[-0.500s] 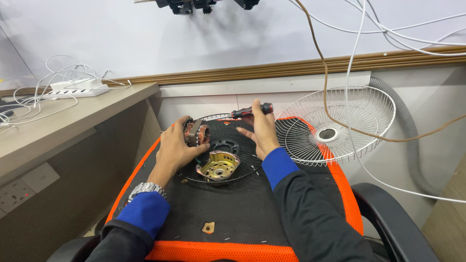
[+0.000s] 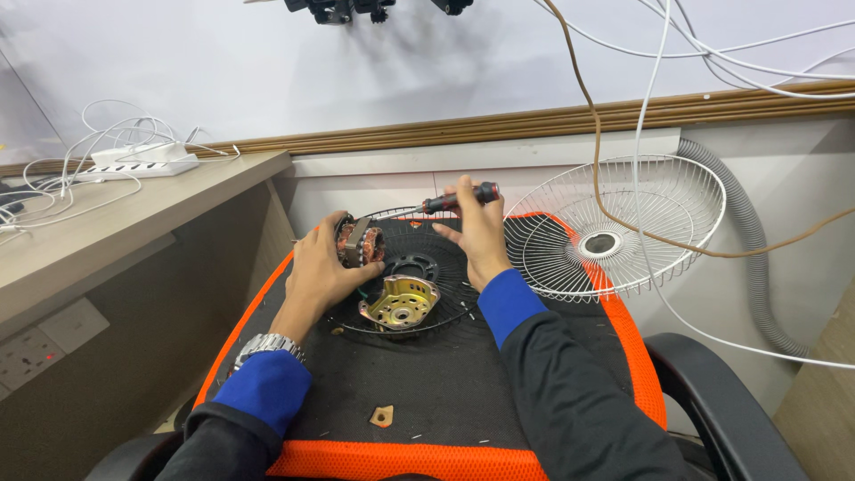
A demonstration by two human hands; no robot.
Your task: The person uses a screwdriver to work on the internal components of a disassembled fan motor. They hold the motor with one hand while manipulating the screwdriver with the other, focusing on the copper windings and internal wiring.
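My left hand (image 2: 322, 267) grips a fan motor (image 2: 360, 242) with copper windings and holds it upright over a black fan guard (image 2: 419, 267). My right hand (image 2: 479, 233) holds a screwdriver (image 2: 450, 201) with a black and red handle, its tip pointing left at the motor. A brass-coloured motor cover (image 2: 401, 303) lies on the guard just below the motor, between my two hands. All of this rests on the black and orange seat (image 2: 419, 392) of a chair.
A white wire fan guard (image 2: 614, 227) leans on the seat's right side against the wall. A small tan piece (image 2: 383, 416) and loose screws lie on the seat near me. A desk (image 2: 107, 223) with a power strip (image 2: 142, 160) stands at left. Cables hang overhead.
My right hand has lifted slightly with the screwdriver. My left hand still holds the motor in the same place.
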